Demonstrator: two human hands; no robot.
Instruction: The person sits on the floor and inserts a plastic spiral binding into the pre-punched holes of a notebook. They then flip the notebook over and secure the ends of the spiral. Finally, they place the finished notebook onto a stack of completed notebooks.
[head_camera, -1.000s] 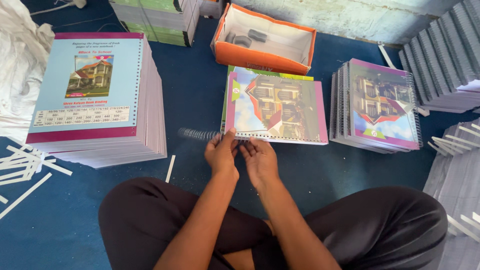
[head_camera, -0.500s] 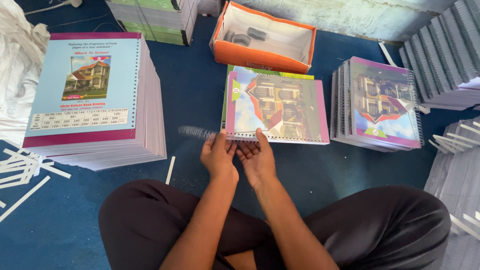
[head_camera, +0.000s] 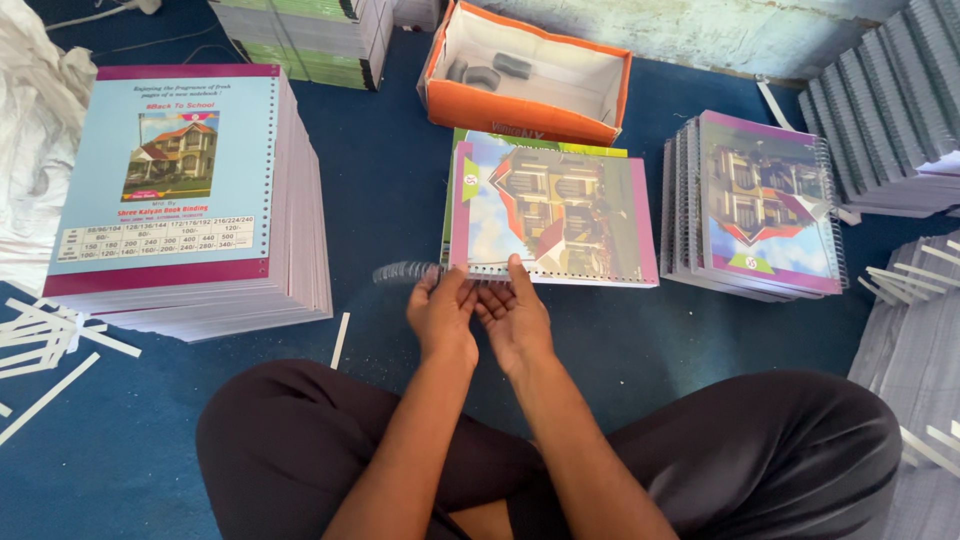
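At the near, punched edge of the notebook (head_camera: 553, 212) lying on the blue floor (head_camera: 380, 190), a clear spiral binding coil (head_camera: 408, 271) is only partly threaded: most of it juts out past the book's left corner, so nearly the whole row of holes looks unbound, and the binding seems barely begun. The left hand (head_camera: 442, 315) has its fingers closed on the coil just at that corner. The right hand (head_camera: 515, 315) lies beside it with its fingertips pressing on the cover's near edge, holding nothing.

Just right of the notebook stands a stack of spiral-bound notebooks (head_camera: 755, 205) with the same house cover, judged finished. Well left of it rises a tall pile of loose punched books (head_camera: 185, 190) with a pale blue cover, apparently yet to be bound. Behind the notebook sits an open orange box (head_camera: 525, 72). White paper strips (head_camera: 50, 335) lie scattered far left of it.
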